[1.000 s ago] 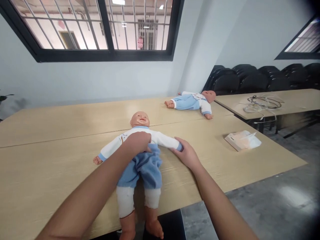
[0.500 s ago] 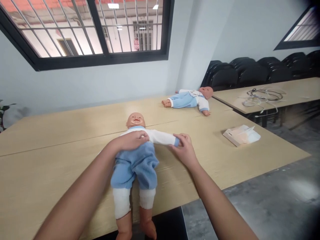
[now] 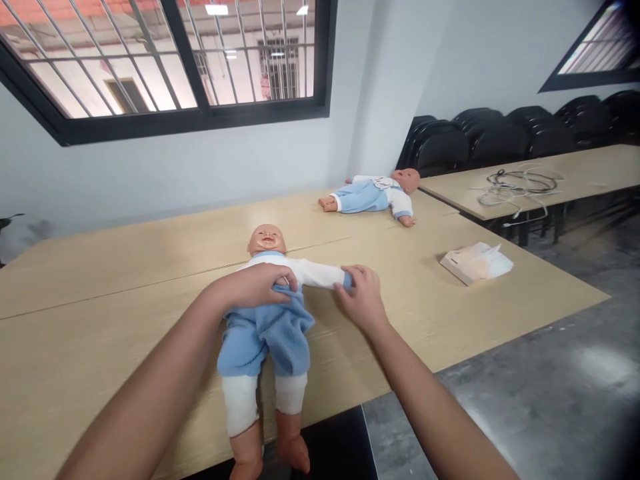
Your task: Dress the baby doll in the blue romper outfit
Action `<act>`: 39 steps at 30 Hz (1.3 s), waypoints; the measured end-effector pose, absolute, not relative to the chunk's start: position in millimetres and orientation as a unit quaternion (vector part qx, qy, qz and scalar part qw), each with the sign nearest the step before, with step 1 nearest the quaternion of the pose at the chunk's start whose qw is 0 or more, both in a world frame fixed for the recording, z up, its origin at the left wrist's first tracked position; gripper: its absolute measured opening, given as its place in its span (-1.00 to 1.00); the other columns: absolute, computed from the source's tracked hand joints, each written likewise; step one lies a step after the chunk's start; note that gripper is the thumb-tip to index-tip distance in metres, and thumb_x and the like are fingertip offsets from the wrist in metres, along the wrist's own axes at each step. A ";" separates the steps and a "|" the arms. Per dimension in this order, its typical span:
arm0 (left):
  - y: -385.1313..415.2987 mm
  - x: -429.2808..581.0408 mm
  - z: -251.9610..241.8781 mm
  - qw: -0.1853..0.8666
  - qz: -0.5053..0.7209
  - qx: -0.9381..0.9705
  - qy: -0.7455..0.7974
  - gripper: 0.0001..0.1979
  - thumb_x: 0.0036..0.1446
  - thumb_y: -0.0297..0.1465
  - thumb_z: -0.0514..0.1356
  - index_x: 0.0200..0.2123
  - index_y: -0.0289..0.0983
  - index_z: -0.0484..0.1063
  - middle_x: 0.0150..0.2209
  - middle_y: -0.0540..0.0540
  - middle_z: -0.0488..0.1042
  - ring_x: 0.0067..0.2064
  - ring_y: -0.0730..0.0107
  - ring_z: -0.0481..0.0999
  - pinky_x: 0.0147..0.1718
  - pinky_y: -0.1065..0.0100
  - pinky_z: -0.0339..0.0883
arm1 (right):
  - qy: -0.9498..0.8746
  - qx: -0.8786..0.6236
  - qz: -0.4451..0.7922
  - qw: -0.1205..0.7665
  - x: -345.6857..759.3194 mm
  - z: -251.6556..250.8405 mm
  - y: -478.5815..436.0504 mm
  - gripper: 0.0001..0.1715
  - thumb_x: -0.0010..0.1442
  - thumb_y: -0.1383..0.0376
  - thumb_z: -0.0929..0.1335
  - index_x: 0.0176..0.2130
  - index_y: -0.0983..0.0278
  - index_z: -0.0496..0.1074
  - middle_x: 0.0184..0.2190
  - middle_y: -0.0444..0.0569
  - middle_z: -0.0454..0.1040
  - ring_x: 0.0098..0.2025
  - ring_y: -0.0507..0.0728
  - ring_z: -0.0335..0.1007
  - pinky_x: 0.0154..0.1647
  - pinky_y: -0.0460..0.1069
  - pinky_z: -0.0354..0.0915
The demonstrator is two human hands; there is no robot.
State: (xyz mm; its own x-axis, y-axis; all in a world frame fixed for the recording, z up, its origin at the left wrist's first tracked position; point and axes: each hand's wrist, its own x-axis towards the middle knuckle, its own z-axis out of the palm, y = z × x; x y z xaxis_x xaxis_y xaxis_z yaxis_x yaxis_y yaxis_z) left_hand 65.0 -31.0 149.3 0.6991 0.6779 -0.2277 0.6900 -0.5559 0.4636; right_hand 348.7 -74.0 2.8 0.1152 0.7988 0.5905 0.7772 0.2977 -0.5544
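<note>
A baby doll [image 3: 270,333] in a white top and blue trousers lies on its back on the wooden table, feet toward me. My left hand [image 3: 265,283] rests across its belly, finger and thumb closed on the top edge of the blue trousers [image 3: 285,327]. At the end of the doll's outstretched arm, my right hand [image 3: 364,297] is closed around the blue cuff of the white sleeve [image 3: 320,274]. My fingers hide the doll's hand there. Its other arm is behind my left forearm.
A second doll [image 3: 370,193] in similar clothes lies at the back of the table [image 3: 140,273]. An open tissue box [image 3: 475,263] sits to the right. Coiled cables [image 3: 523,187] lie on another table, with stacked black chairs [image 3: 500,140] behind it.
My left fingers have shifted down from the white top and now lift the trousers' upper edge. My right hand stays at the cuff. The whole view has shifted slightly.
</note>
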 end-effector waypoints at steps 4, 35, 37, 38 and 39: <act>-51.7 64.6 141.0 0.234 0.035 0.902 0.360 -0.78 0.23 -0.39 0.24 -0.08 -0.09 0.59 -0.10 0.03 0.66 -0.09 0.21 0.60 -0.14 0.28 0.35 | -0.765 -0.464 0.050 0.444 317.9 21.5 -81.1 -0.54 0.44 0.16 0.32 0.25 0.20 0.41 0.28 0.20 0.41 0.36 0.41 0.24 0.38 0.41 0.15; -78.2 43.3 114.5 0.171 0.105 0.850 0.486 -0.67 0.31 -0.14 0.28 0.06 -0.14 0.50 0.03 -0.10 0.62 -0.03 0.13 0.60 -0.13 0.23 0.41 | -0.678 -0.398 0.449 0.425 284.3 27.8 -85.2 -0.84 0.43 0.19 0.32 -0.18 0.22 0.39 -0.24 -0.08 0.44 -0.19 0.12 0.34 -0.11 0.04 0.29; -69.2 48.1 110.1 0.150 0.125 0.870 0.452 -0.68 0.31 -0.17 0.29 0.05 -0.16 0.50 0.08 -0.14 0.59 0.08 0.07 0.56 0.00 0.16 0.40 | -0.696 -0.398 0.396 0.448 280.9 23.9 -84.2 -0.88 0.42 0.22 0.32 -0.17 0.21 0.39 -0.20 -0.05 0.46 -0.17 0.14 0.36 -0.10 0.05 0.31; -64.5 50.6 109.1 0.149 0.122 0.882 0.430 -0.75 0.33 -0.21 0.27 0.00 -0.16 0.52 0.05 -0.13 0.61 0.08 0.07 0.55 0.02 0.15 0.39 | -0.703 -0.404 0.363 0.459 279.8 22.0 -83.8 -0.90 0.41 0.24 0.32 -0.18 0.20 0.39 -0.20 -0.03 0.47 -0.18 0.15 0.36 -0.10 0.06 0.32; -60.0 52.9 108.8 0.147 0.119 0.890 0.414 -0.82 0.34 -0.25 0.25 -0.07 -0.16 0.54 -0.01 -0.10 0.63 0.04 0.10 0.57 0.00 0.16 0.39 | -0.709 -0.415 0.328 0.467 279.1 20.5 -83.7 -0.91 0.40 0.25 0.32 -0.20 0.20 0.39 -0.22 -0.02 0.47 -0.19 0.16 0.36 -0.10 0.07 0.32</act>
State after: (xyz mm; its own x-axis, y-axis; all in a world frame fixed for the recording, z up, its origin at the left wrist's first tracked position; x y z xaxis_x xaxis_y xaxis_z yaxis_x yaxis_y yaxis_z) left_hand 52.9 -60.0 108.8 0.6286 0.7725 0.0898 0.7026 -0.6136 0.3604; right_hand 279.1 -83.7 20.5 -0.2197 0.8947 0.3890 0.2829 0.4400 -0.8523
